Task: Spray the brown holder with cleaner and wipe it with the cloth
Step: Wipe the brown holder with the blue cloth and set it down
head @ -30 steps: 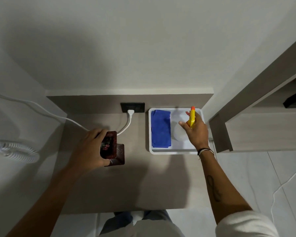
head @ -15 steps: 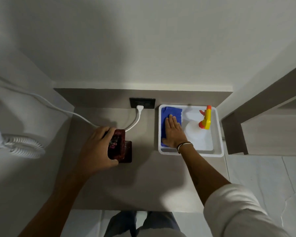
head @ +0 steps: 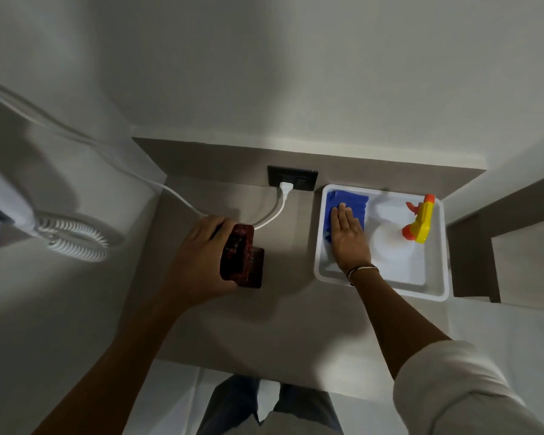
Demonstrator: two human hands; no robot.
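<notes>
The dark brown holder (head: 240, 253) stands on the grey-brown counter, gripped from the left by my left hand (head: 198, 262). To the right sits a white tray (head: 435, 288). A blue cloth (head: 352, 200) lies in the tray's left part, and my right hand (head: 349, 235) lies flat on it with fingers together, palm down. The spray bottle (head: 390, 243), white with a yellow and orange trigger head (head: 421, 221), stands in the tray's right part, apart from my hand.
A black wall socket (head: 302, 177) holds a white plug whose cord (head: 274, 215) runs behind the holder to a white wall-mounted appliance with a coiled cable (head: 73, 240) at left. A wooden panel (head: 471, 255) borders the tray on the right. Walls enclose the counter (head: 264, 324).
My right hand let go of the spray bottle in the tray and moved left onto the blue cloth. My left hand stayed on the holder. The view shifted slightly.
</notes>
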